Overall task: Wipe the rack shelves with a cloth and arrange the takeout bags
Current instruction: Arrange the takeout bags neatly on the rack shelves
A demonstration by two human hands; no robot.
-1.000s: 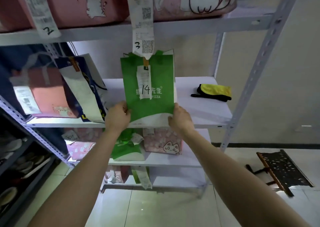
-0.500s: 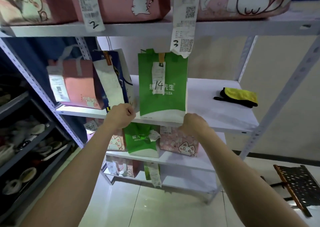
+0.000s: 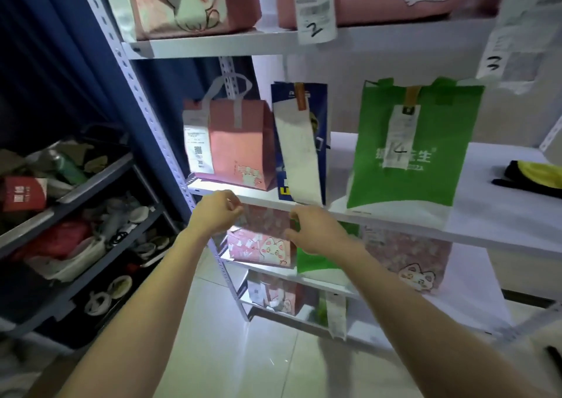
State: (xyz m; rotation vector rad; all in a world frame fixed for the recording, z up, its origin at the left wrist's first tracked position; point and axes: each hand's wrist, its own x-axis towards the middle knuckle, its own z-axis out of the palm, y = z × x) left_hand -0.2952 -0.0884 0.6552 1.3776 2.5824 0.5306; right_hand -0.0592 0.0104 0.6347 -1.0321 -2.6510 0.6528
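A green takeout bag (image 3: 407, 166) with a receipt marked 14 stands upright on the middle white shelf (image 3: 492, 215). Left of it stand a blue bag (image 3: 319, 130) with a long receipt and a pink bag (image 3: 243, 142). My left hand (image 3: 217, 213) and my right hand (image 3: 316, 230) hover just below the shelf's front edge, under the blue bag, both loosely curled and holding nothing. A yellow and black cloth (image 3: 529, 178) lies at the right end of the same shelf.
Pink cat-print bags (image 3: 194, 2) fill the top shelf, with receipts marked 2 and 3 hanging down. More pink and green bags sit on the lower shelves (image 3: 267, 245). A dark rack (image 3: 91, 184) with cluttered trays stands at the left. Pale tiles cover the floor.
Both hands let go of the green bag, which now stands alone on the shelf. The hands moved left, below the blue bag, and my view swung left.
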